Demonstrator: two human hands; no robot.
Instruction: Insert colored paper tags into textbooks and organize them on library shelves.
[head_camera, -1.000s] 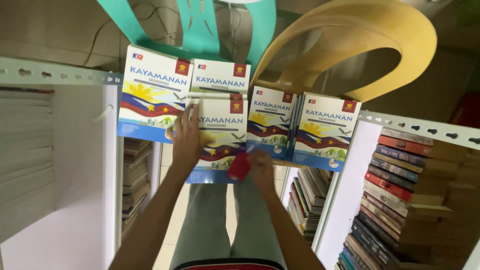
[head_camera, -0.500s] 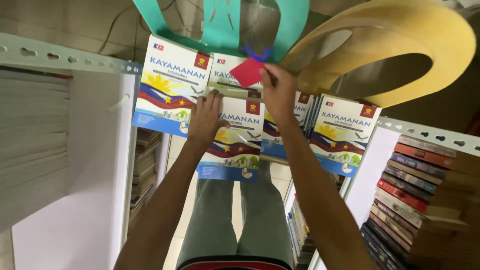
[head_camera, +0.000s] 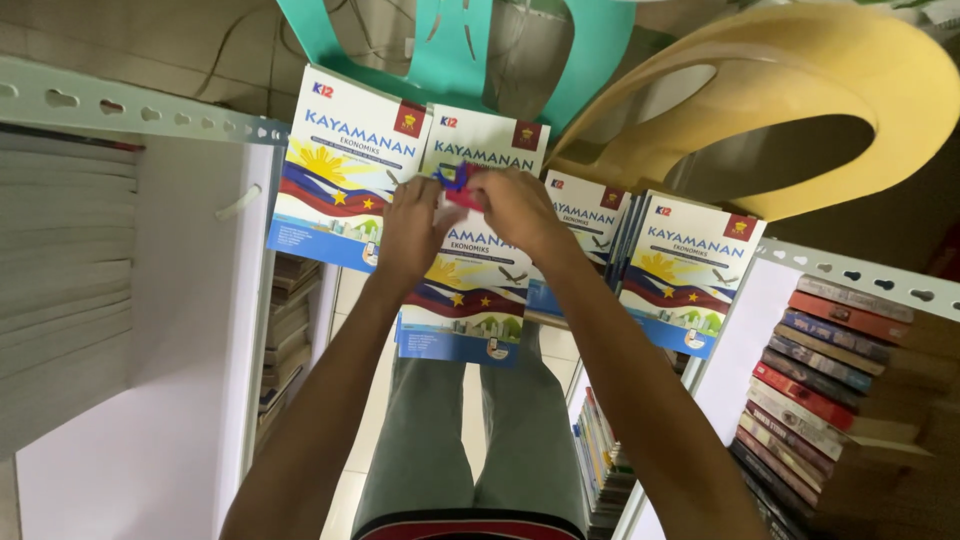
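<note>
Both my hands meet over a spread of identical white textbooks with a sun-and-flag cover design. My left hand and my right hand together pinch a small red and blue object between their fingertips. Below them lies the centre textbook, across my lap. Another textbook lies at the left, one behind the hands, and more at the right. What the small object is cannot be made out.
A teal plastic chair and a yellow plastic chair stand beyond the books. White metal shelving with stacked paper is on the left. Shelves with stacked books are on the right and below.
My right hand carried the small red object up from the lower books and my left hand rose to meet it. Both hands now hold it together above the centre textbook.
</note>
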